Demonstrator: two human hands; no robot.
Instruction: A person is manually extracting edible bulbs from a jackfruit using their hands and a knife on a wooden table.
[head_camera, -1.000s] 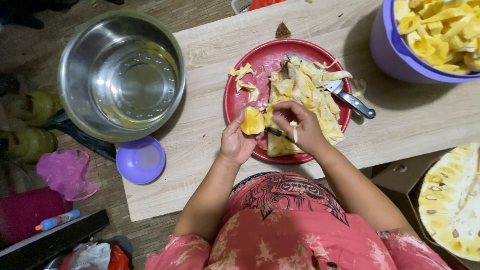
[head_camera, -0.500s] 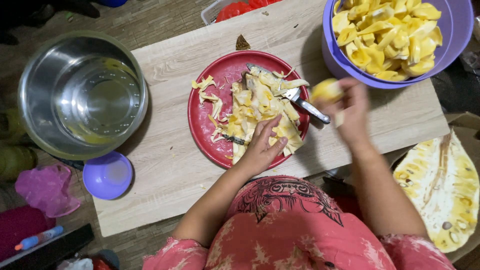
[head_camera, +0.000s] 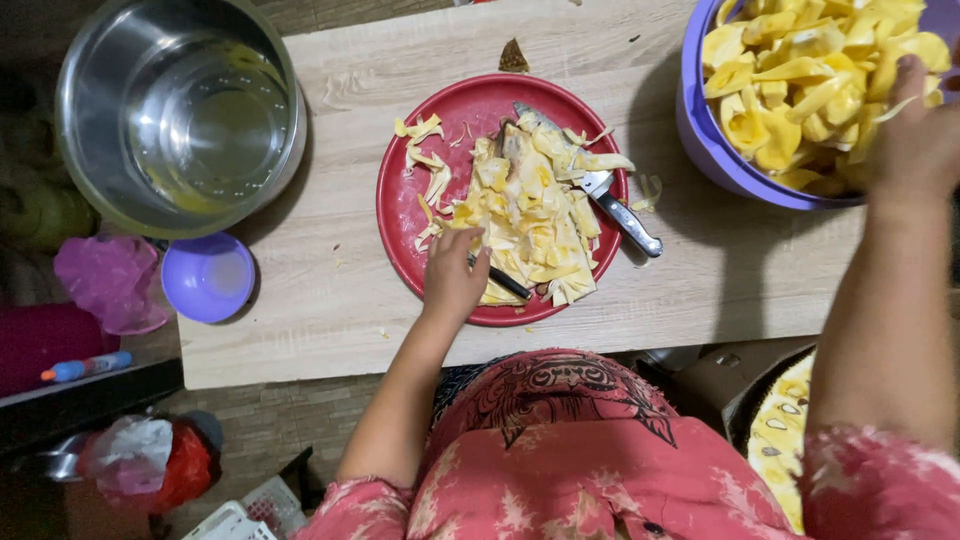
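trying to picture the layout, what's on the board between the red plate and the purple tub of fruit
In the head view, between red plate and purple tub lies bare wooden board, a small peel scrap and a knife handle.

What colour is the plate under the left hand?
Red. The plate shows best in the head view, with the left hand resting on it.

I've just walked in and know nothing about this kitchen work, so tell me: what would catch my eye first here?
First, the round red plate in the middle of the pale wooden board, heaped with yellow fruit scraps, a steel knife lying across it; the left hand rests on its near edge. At upper right, the right hand is over a purple plastic tub full of yellow fruit pieces. A big empty steel bowl sits upper left.
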